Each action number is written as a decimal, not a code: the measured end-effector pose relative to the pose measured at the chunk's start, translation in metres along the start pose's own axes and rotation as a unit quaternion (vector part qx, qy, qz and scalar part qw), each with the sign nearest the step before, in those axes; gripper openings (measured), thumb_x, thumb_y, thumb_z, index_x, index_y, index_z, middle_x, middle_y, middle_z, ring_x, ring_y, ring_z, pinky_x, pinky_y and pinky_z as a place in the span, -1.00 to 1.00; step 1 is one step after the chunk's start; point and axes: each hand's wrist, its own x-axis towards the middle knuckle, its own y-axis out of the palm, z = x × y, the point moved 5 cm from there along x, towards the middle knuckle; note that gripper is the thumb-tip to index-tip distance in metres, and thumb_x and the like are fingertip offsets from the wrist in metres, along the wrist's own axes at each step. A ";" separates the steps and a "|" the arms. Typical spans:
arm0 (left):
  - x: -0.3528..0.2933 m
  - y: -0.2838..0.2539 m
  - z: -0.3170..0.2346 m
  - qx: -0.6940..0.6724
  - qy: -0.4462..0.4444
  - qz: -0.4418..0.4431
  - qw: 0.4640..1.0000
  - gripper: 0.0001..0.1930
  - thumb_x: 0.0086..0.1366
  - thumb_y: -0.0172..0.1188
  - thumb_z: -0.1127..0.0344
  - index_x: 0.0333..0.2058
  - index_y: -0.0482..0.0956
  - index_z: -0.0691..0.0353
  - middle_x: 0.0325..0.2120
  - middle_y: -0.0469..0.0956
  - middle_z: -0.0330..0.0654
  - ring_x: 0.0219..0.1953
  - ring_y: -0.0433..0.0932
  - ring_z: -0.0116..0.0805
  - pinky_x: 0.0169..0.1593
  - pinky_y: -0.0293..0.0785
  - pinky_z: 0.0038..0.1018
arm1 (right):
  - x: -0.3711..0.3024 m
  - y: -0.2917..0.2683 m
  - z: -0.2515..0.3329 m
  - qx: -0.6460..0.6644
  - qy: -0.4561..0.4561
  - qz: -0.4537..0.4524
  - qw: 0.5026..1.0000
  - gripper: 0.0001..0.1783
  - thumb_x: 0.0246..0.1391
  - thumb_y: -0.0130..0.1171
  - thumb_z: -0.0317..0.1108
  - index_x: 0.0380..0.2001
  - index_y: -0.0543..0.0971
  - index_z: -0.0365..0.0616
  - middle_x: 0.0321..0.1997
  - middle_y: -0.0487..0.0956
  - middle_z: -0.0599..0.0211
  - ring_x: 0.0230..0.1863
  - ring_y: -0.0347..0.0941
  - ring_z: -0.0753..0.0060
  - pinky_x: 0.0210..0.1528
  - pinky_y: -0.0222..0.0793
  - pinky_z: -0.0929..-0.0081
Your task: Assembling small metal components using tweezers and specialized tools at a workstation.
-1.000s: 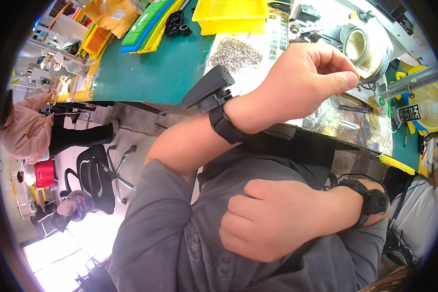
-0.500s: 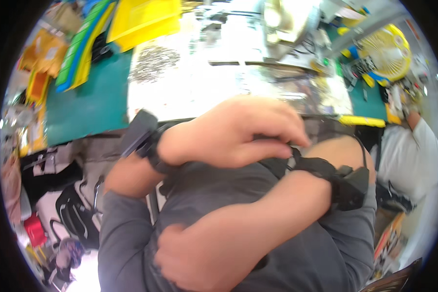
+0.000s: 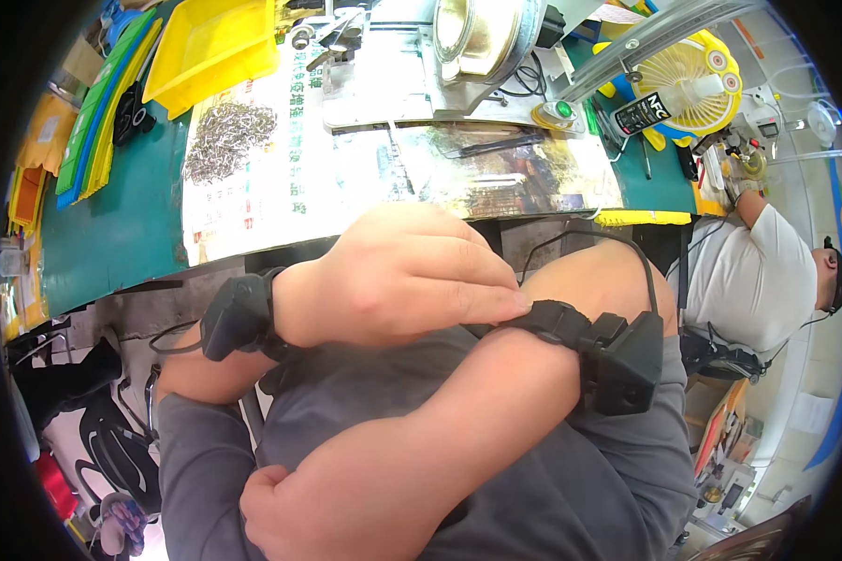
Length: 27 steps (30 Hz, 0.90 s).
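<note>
1. Arms lie crossed over the chest, against a grey shirt [image 3: 533, 486].
2. Left hand [image 3: 402, 271] reaches across from the left, palm down, knuckles up. Its fingers [image 3: 477, 304] are stretched out and pressed together, gripping nothing; the tips rest on a black strap [image 3: 554, 323].
3. That strap wraps the right forearm, and a black box [image 3: 627, 369] hangs from it on the outer side, with a thin cable looping over the arm above it.
4. Right hand [image 3: 285, 505] sits low at the left, below the left elbow, fingers curled shut into a loose fist against the shirt, holding nothing that I can see.
5. A second black box [image 3: 239, 313] is strapped to the left wrist.
6. Beyond the arms runs the bench [image 3: 112, 234], covered in a green mat.
7. A white sheet [image 3: 281, 178] with columns of green print lies on it, with a heap of small grey metal bits [image 3: 229, 136] on its upper left part.
8. A glossy sheet [image 3: 505, 173] printed with a dark, mottled picture lies to the right of it.
9. A yellow tray [image 3: 210, 47] sits at the far left of the bench, with green and blue flat pieces [image 3: 94, 122] stacked beside it.
10. At the far right stand a yellow fan [image 3: 692, 75] and a dark bottle [image 3: 646, 112] with a white-lettered label.
11. A person in a white shirt [image 3: 758, 280] sits at the right.
</note>
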 end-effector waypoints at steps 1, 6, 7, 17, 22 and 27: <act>0.000 0.001 0.002 -0.016 -0.005 0.001 1.000 -0.83 0.18 0.24 0.50 -0.23 0.71 0.30 -0.30 0.67 -0.11 -0.38 0.64 -0.21 -0.36 0.56 -0.39 | 0.000 0.000 -0.001 -0.001 -0.001 -0.003 1.000 -0.84 0.05 0.09 -0.26 -0.51 0.52 -0.08 -0.48 0.42 0.47 -0.40 0.35 0.43 -0.34 0.17 0.44; -0.002 0.011 0.002 0.001 -0.049 -0.037 0.998 -0.84 0.19 0.24 0.51 -0.24 0.67 0.30 -0.32 0.64 -0.13 -0.37 0.61 -0.19 -0.32 0.53 -0.36 | 0.000 0.000 -0.004 -0.004 -0.005 -0.007 1.000 -0.84 0.03 0.10 -0.26 -0.52 0.52 -0.08 -0.49 0.40 0.47 -0.42 0.34 0.43 -0.35 0.16 0.44; -0.002 0.012 0.002 -0.004 -0.057 -0.046 0.997 -0.84 0.20 0.24 0.53 -0.22 0.65 0.30 -0.33 0.63 -0.13 -0.36 0.60 -0.18 -0.31 0.52 -0.35 | 0.001 0.000 -0.004 -0.003 -0.006 -0.008 1.000 -0.84 0.03 0.10 -0.26 -0.52 0.52 -0.08 -0.50 0.40 0.47 -0.42 0.34 0.43 -0.36 0.16 0.44; 0.006 0.013 0.002 -0.081 -0.145 -0.113 0.980 -0.85 0.25 0.20 0.58 -0.20 0.61 0.29 -0.33 0.60 -0.07 -0.34 0.59 -0.15 -0.28 0.52 -0.34 | 0.006 0.004 -0.010 -0.008 -0.008 -0.005 1.000 -0.85 0.00 0.11 -0.26 -0.54 0.50 -0.07 -0.52 0.37 0.48 -0.45 0.31 0.43 -0.38 0.13 0.45; 0.003 0.014 0.002 -0.078 -0.157 -0.097 0.980 -0.84 0.25 0.20 0.58 -0.20 0.62 0.28 -0.33 0.61 -0.10 -0.32 0.58 -0.15 -0.27 0.51 -0.33 | 0.006 0.004 -0.007 -0.011 -0.011 -0.010 1.000 -0.85 -0.01 0.11 -0.25 -0.54 0.49 -0.07 -0.53 0.35 0.48 -0.46 0.30 0.43 -0.39 0.12 0.46; -0.007 0.013 0.000 -0.080 -0.099 -0.068 0.990 -0.81 0.22 0.24 0.55 -0.17 0.65 0.29 -0.29 0.62 -0.11 -0.31 0.59 -0.15 -0.26 0.53 -0.31 | 0.018 0.007 -0.003 0.000 -0.019 -0.014 1.000 -0.85 -0.03 0.12 -0.25 -0.55 0.49 -0.06 -0.54 0.34 0.48 -0.47 0.28 0.44 -0.40 0.11 0.46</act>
